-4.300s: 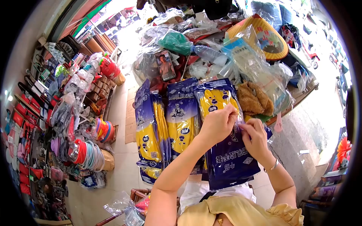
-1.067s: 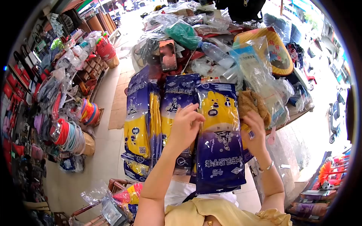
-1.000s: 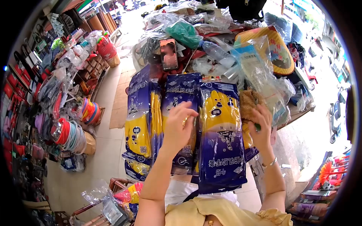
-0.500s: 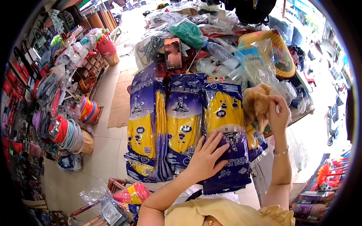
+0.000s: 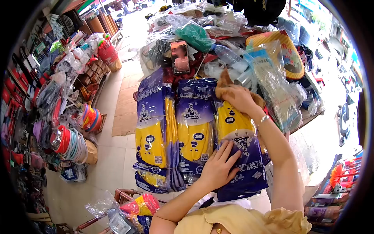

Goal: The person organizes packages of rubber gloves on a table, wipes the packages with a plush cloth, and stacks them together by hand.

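Three stacks of packaged yellow rubber gloves in blue-and-clear bags lie side by side before me. My left hand [image 5: 220,167], fingers spread, presses flat on the right glove pack [image 5: 243,171]. A brown cloth [image 5: 224,82] is gripped in my right hand [image 5: 238,97], which rests at the top end of that same pack and hides part of it. The middle glove pack [image 5: 193,132] lies just left of my left hand. Farther left is the left glove pack [image 5: 150,132], touched by neither hand.
Behind the packs are a phone [image 5: 179,57] showing a picture, a plastic bottle [image 5: 230,56], a green bag [image 5: 194,35] and a yellow woven fan [image 5: 290,58]. Crowded goods line the left, with a red-and-blue coil bundle [image 5: 72,140]. A bamboo chair [image 5: 124,195] stands at front left.
My right hand has moved left with the brown cloth, from beside the right pack onto its top end. My left hand stays on the pack. The view has shifted slightly.
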